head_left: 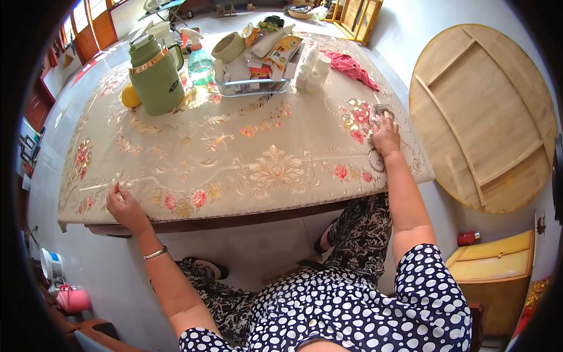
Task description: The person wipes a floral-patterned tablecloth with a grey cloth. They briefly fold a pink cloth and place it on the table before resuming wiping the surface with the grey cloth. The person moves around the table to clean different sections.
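Observation:
A tablecloth (223, 170) with gold and pink flower patterns covers the table before me. My right hand (386, 136) lies toward the table's right side, its fingers bent over a crumpled greyish-white cloth (380, 110) and pressing it on the tablecloth. Part of that cloth is hidden under the fingers. My left hand (125, 210) rests at the near left edge of the table, fingers loosely bent and apart, with nothing visible in it. A pink-red cloth (352, 69) lies crumpled at the far right of the table.
Toward the back stand a green thermos jug (156, 76), a yellow round object (131, 95), a spray bottle (200, 64), a clear bin (252, 88) of packages and several white rolls (315, 70). A round wooden tabletop (481, 117) leans at the right above a yellow cabinet (492, 264).

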Motion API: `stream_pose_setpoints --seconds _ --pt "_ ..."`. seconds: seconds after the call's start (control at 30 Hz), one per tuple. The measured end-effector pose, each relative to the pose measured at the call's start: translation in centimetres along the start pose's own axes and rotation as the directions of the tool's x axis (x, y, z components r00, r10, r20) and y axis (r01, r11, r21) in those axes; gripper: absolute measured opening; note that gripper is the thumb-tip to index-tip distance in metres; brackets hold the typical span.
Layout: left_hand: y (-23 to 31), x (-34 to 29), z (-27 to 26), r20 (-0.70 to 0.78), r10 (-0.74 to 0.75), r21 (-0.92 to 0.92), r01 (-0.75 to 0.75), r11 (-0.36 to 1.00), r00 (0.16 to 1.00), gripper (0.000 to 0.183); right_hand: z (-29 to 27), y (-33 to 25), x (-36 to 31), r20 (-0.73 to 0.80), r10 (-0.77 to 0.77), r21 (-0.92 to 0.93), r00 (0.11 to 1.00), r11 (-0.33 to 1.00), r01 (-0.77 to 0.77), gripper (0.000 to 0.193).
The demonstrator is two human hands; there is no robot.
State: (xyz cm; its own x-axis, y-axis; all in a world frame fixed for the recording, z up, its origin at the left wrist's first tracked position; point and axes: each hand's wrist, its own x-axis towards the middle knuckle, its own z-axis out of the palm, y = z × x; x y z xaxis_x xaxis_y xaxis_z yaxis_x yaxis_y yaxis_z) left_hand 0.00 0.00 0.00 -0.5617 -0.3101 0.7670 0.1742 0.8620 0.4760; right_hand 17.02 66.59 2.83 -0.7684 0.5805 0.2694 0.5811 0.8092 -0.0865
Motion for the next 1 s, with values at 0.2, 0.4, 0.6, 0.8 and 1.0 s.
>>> stream_pose_setpoints --seconds 0.2,0.4,0.6,0.8,1.0 --pt "0.4 0.3 -0.3 -0.004 0.029 0.049 -0.028 0.998 1.000 0.018 1.3 -7.2 -0.2 -0.044 -0.142 -0.132 0.989 0.982 0.136 0.043" --pt "-0.5 0.5 -0.5 -0.004 0.034 0.058 -0.034 0.998 0.999 0.017 -0.9 -19.7 -2.7 -0.027 -0.342 0.055 0.939 0.938 0.343 0.040" --pt "-0.2 0.4 -0.5 -0.013 0.018 0.042 -0.017 0.999 1.000 0.017 -1.0 -28.3 -6.8 -0.213 -0.603 0.059 0.769 0.778 0.626 0.027" --pt "-0.1 0.4 -0.1 -0.001 0.029 0.040 -0.029 0.999 1.000 0.019 -2.5 -33.0 -14.2 -0.391 -0.780 0.323 0.489 0.381 0.866 0.026" --pt "-0.4 0.2 -0.8 0.033 0.016 0.042 -0.018 0.999 0.999 0.020 -3.5 -24.1 -13.5 -0.264 -0.726 0.273 0.636 0.576 0.771 0.031"
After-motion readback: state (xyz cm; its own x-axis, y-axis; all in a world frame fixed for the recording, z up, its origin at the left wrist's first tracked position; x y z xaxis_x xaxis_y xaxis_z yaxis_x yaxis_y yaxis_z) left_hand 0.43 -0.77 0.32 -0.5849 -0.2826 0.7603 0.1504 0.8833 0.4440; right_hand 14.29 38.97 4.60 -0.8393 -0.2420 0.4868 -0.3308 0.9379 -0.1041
